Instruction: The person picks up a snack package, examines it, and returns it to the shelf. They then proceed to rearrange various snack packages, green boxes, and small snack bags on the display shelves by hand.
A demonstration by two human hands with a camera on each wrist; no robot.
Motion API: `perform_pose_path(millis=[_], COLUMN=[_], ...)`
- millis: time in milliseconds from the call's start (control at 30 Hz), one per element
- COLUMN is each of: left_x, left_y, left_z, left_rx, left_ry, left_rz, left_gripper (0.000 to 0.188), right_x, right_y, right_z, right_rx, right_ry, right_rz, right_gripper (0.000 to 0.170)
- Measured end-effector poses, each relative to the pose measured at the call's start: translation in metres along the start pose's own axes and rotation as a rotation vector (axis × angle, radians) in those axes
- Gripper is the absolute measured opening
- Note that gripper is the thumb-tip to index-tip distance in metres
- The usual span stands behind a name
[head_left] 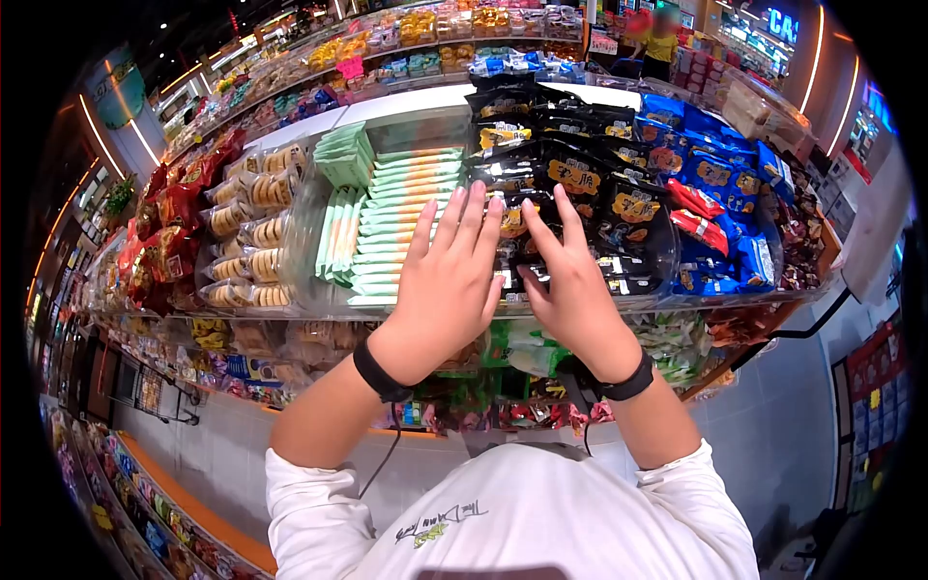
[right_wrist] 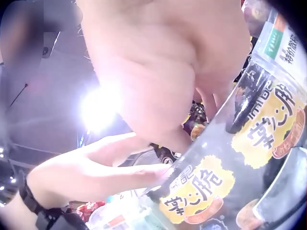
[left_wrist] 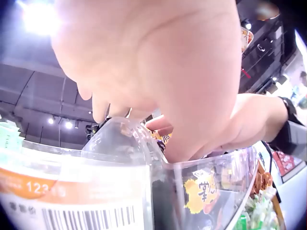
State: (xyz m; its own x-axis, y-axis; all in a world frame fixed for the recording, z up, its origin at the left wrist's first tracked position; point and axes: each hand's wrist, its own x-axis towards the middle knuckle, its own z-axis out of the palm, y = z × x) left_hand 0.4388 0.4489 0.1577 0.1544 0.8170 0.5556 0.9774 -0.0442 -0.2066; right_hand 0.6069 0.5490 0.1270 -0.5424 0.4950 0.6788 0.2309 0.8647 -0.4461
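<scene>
In the head view, the left hand (head_left: 447, 266) lies palm down with fingers extended, over the border between light green packets (head_left: 411, 208) and black snack bags (head_left: 635, 205). The right hand (head_left: 577, 295) is spread over the black bags, its thumb close to the left thumb. Neither hand visibly grips anything. The left wrist view has the left hand (left_wrist: 158, 62) above a clear bin wall (left_wrist: 115, 139), with the right hand (left_wrist: 244, 120) behind. In the right wrist view, the right hand (right_wrist: 163, 62) reaches inside a clear bin holding black bags (right_wrist: 273, 124); the left hand (right_wrist: 91, 172) is beside it. Fingertip contact is unclear.
Left of the green packets are wrapped round biscuits (head_left: 246, 232) and red packets (head_left: 174, 232). Blue packets (head_left: 715, 174) with two red ones (head_left: 698, 232) stand at the right. More snacks fill a lower shelf (head_left: 290, 338). A person in yellow (head_left: 661, 48) is in the background.
</scene>
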Motion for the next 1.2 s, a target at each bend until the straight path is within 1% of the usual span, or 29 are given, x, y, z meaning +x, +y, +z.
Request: perform_pose_path(millis=[33, 133, 233, 433, 467, 600, 700, 867, 967, 1033, 1133, 1167, 1200], left_x=[0.0, 0.003, 0.001, 0.008, 0.009, 0.01, 0.01, 0.014, 0.015, 0.016, 0.016, 0.016, 0.015], left_y=[0.0, -0.001, 0.0, 0.002, 0.003, 0.002, 0.002, 0.007, 0.009, 0.012, 0.015, 0.015, 0.014], left_z=[-0.002, -0.005, 0.001, 0.006, 0.008, 0.008, 0.005, 0.004, 0.009, 0.011, 0.01, 0.008, 0.006], left_rx=[-0.002, -0.028, 0.06, 0.081, 0.084, 0.062, 0.023, 0.085, 0.18, 0.211, 0.254, 0.269, 0.242], left_ry=[0.02, 0.074, 0.073, 0.13, 0.155, 0.174, 0.164, 0.111, 0.139, 0.136, 0.132, 0.135, 0.119], left_rz=[-0.006, -0.031, -0.066, -0.09, -0.097, -0.096, -0.1, -0.097, -0.069, -0.079, -0.094, -0.1, -0.115], left_gripper=[0.085, 0.083, 0.081, 0.081, 0.081, 0.083, 0.084, 0.083, 0.068, 0.066, 0.062, 0.061, 0.067], right_x=[0.0, 0.004, 0.001, 0.007, 0.009, 0.008, 0.006, 0.006, 0.006, 0.007, 0.013, 0.013, 0.013], right_y=[0.002, 0.009, 0.003, 0.005, 0.01, 0.016, 0.016, 0.02, 0.023, 0.026, 0.028, 0.029, 0.029], right_z=[0.002, -0.001, -0.006, -0.003, -0.001, -0.002, -0.008, -0.009, -0.013, -0.016, -0.022, -0.022, -0.021], right_rx=[-0.025, 0.049, -0.232, -0.247, -0.287, -0.315, -0.304, -0.371, -0.409, -0.425, -0.35, -0.29, -0.232], right_ry=[0.049, -0.006, -0.027, 0.046, 0.072, 0.106, 0.096, 0.081, 0.048, 0.021, 0.013, 0.004, -0.002], right_rz=[-0.015, -0.021, -0.006, -0.056, -0.084, -0.145, -0.139, -0.213, -0.241, -0.26, -0.313, -0.298, -0.282], right_gripper=[0.079, 0.077, 0.08, 0.084, 0.084, 0.082, 0.081, 0.075, 0.07, 0.068, 0.068, 0.069, 0.071])
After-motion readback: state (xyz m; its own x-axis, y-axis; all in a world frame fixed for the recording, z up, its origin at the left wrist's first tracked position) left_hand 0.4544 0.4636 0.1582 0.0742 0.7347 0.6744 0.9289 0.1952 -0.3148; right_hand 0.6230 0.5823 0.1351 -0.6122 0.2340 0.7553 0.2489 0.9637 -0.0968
